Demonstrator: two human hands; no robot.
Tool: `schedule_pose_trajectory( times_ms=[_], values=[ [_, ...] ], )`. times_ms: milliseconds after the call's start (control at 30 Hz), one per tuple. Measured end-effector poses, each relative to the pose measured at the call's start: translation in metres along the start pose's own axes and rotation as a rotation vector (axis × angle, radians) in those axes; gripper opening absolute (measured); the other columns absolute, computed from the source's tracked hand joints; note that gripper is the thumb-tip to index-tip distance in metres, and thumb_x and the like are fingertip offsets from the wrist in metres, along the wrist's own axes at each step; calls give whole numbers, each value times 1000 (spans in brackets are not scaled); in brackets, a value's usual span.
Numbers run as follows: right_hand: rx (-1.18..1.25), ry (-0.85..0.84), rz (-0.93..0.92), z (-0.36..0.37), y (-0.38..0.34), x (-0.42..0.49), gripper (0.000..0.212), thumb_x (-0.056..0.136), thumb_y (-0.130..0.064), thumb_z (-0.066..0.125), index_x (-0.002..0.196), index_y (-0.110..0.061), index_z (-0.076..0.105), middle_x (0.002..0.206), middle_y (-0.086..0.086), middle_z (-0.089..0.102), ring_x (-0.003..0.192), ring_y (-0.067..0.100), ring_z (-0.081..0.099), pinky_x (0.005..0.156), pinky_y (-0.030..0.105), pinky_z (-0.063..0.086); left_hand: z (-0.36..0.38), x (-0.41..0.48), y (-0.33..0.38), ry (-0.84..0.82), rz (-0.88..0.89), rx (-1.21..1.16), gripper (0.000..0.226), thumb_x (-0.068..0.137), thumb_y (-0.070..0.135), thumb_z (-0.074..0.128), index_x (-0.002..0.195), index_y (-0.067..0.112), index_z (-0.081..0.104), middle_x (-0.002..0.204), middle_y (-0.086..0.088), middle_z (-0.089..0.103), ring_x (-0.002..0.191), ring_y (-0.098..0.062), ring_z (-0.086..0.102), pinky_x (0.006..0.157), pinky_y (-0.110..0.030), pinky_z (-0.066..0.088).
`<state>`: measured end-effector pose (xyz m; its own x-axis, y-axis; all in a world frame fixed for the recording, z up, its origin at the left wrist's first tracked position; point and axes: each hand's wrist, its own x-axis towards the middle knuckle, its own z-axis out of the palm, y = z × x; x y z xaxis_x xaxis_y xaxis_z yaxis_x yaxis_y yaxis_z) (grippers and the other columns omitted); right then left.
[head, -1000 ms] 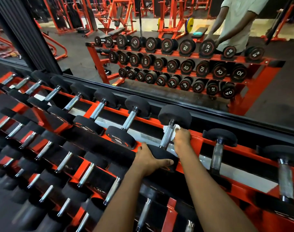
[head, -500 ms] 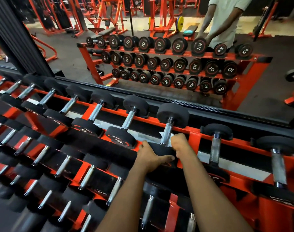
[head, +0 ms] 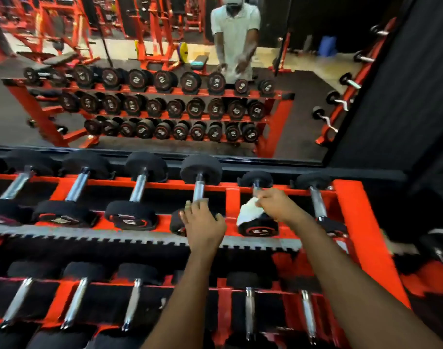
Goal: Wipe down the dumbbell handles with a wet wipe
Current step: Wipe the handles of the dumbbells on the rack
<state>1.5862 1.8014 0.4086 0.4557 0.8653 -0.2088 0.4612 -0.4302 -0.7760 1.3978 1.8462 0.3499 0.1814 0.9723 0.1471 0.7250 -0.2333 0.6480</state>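
Observation:
Black dumbbells with chrome handles lie in rows on an orange rack (head: 231,202). My right hand (head: 274,205) grips a white wet wipe (head: 249,210) and presses it onto the handle of a small dumbbell (head: 258,229), second from the rack's right end; the handle is almost fully hidden by the wipe and hand. My left hand (head: 202,221) rests with spread fingers on the near head of the neighbouring larger dumbbell (head: 199,190), whose chrome handle shows above my fingers.
A wall mirror (head: 165,109) runs right behind the top row and reflects the rack, gym machines and a person in a white shirt. One more dumbbell (head: 317,202) lies right of my right hand. A lower row of dumbbells (head: 132,303) sits beneath my forearms.
My right hand has carried the wipe from the larger dumbbell's handle to the smaller one on its right. The left hand stays on the larger dumbbell's near head. The view swung right.

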Motion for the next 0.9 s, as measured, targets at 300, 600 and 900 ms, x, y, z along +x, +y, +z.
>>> schedule_pose_trajectory(
  times_ms=[300, 600, 900],
  values=[
    [460, 174, 181, -41, 59, -17, 17, 90, -9, 61, 74, -13, 62, 60, -2, 63, 57, 14, 58, 51, 22, 41, 36, -12, 60, -282, 24, -153, 35, 98, 18, 54, 130, 4, 58, 131, -18, 57, 125, -35, 50, 106, -45, 41],
    [-62, 222, -286, -55, 75, 47, 19, 77, 0, 70, 84, -17, 77, 82, 0, 74, 74, 8, 64, 65, 16, 51, 95, -12, 69, -555, -296, -79, 124, 61, 82, 75, 143, -2, 37, 143, -18, 47, 130, -34, 51, 106, -41, 47],
    [-693, -411, -1085, -22, 116, 104, 48, 82, 2, 45, 122, -13, 68, 133, 3, 62, 133, 18, 50, 117, 36, 30, 119, -18, 69, -384, -361, -46, 122, 60, 77, 78, 141, -2, 31, 144, -19, 34, 138, -42, 33, 115, -46, 31]
  ],
)
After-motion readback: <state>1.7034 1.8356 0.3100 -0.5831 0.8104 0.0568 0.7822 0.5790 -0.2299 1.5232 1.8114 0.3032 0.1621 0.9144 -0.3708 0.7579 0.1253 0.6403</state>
